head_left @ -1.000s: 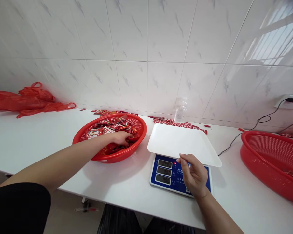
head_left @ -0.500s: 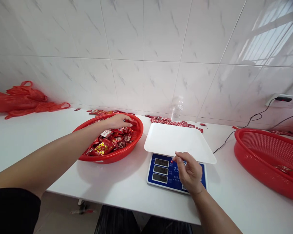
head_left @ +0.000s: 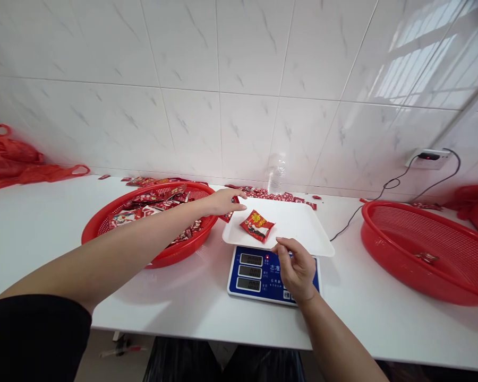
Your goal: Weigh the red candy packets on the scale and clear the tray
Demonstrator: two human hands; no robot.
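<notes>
My left hand (head_left: 224, 201) reaches over the left edge of the white scale tray (head_left: 298, 220), thumb and fingers curled around a red packet (head_left: 227, 217) that is mostly hidden below them. A red snack packet (head_left: 257, 226) with yellow print lies flat on the tray. My right hand (head_left: 297, 268) hovers over the blue scale panel (head_left: 236, 281), its fingers curled in and thumb against the index finger; nothing shows in them. Left of the scale stands a red plastic basket (head_left: 93, 223) of small red packets, partly covered by my left forearm.
To the right, another red basket (head_left: 382, 265) holds a small packet (head_left: 426, 258). Loose packets (head_left: 255, 193) and a clear plastic bottle (head_left: 276, 178) line the tiled wall. Red plastic bags (head_left: 11, 159) lie at far left. A black cable (head_left: 350, 225) runs from the scale to a socket.
My left hand has moved right, out of the basket to the tray. A red packet now lies on the tray. My right hand stays over the panel; the view has shifted slightly right.
</notes>
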